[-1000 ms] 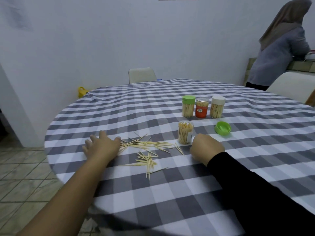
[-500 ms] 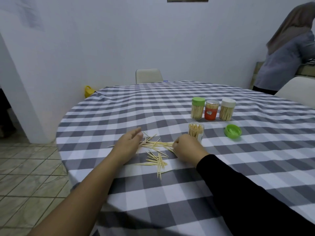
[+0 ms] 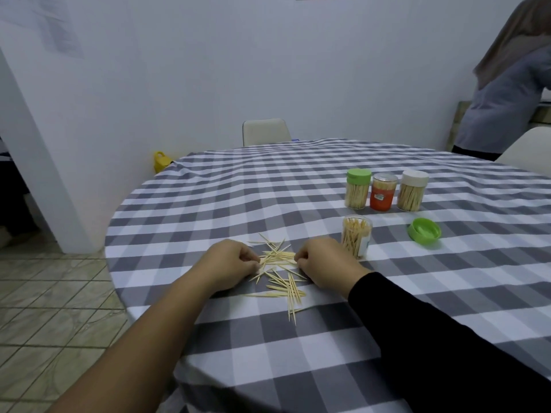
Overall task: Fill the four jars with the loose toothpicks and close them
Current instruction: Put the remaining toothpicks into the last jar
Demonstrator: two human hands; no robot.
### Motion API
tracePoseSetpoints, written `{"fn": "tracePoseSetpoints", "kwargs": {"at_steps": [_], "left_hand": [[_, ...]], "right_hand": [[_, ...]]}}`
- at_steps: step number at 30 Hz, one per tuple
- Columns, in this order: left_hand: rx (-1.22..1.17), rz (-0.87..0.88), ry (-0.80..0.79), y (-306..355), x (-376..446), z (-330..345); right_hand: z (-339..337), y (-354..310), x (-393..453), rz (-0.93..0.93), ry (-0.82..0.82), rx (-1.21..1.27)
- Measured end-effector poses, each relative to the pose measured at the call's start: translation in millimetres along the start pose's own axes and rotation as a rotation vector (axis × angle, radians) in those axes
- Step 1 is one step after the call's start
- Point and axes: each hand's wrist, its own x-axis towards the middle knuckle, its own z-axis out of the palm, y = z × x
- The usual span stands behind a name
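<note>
Loose toothpicks [image 3: 280,275] lie scattered on the checked tablecloth. My left hand [image 3: 229,262] and my right hand [image 3: 323,263] sit at either side of the pile, fingers curled and pinching a bundle of toothpicks between them. Just right of my right hand stands an open clear jar [image 3: 356,235], partly filled with toothpicks. Its green lid [image 3: 424,231] lies upside down further right. Behind stand three closed jars: a green-lidded jar [image 3: 357,193], an orange jar [image 3: 382,196] and a white-lidded jar [image 3: 413,194].
The round table [image 3: 298,186] has its edge close on the left, above a tiled floor. A white chair [image 3: 265,132] stands at the far side. A person [image 3: 512,84] stands at the back right by another chair [image 3: 527,150]. A yellow object [image 3: 160,161] sits by the wall.
Both hands have moved inward to the toothpick pile. The left hand went from flat on the cloth to curled, and the two now pinch toothpicks together.
</note>
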Motion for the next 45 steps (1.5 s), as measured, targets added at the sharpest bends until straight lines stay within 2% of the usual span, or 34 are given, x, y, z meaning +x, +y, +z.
{"fn": "tracePoseSetpoints", "kwargs": {"at_steps": [2, 5, 7, 12, 16, 19, 24, 28, 33, 38, 45], "left_hand": [[0.004, 0.025, 0.051, 0.2, 5.1, 0.4], [0.066, 0.077, 0.118, -0.2, 18.8, 2.4], [0.082, 0.132, 0.093, 2.6, 28.8, 6.4], [0.090, 0.252, -0.005, 15.9, 50.1, 16.9], [0.152, 0.214, -0.109, 18.1, 62.6, 16.8], [0.199, 0.176, -0.131, 15.0, 64.4, 13.0], [0.067, 0.167, -0.199, 5.9, 61.1, 0.6], [0.002, 0.162, -0.221, 2.4, 54.6, -4.3], [0.015, 0.185, -0.216, 5.1, 40.0, -7.1], [0.157, 0.215, -0.318, 11.5, 30.7, -12.5], [0.248, 0.194, -0.338, 13.1, 25.2, -15.5]], "right_hand": [[-1.1, -0.2, -0.7, -0.056, 0.083, 0.022], [-0.3, 2.8, 2.6, -0.128, 0.149, -0.120], [3.6, 4.3, 5.1, -0.128, 0.130, -0.194], [14.5, 1.0, 7.1, -0.087, 0.070, -0.181], [14.1, -0.1, 5.8, -0.117, 0.052, -0.204], [9.4, -0.9, 2.8, -0.132, 0.056, -0.201], [2.5, 2.2, 1.7, -0.122, 0.051, -0.084], [-5.6, 4.5, -0.9, -0.070, -0.021, -0.039], [-17.9, 0.9, -7.6, -0.029, -0.188, 0.035], [-14.1, -11.7, -18.2, -0.028, -0.228, -0.196], [-18.7, -10.4, -14.3, -0.065, -0.228, -0.287]]}}
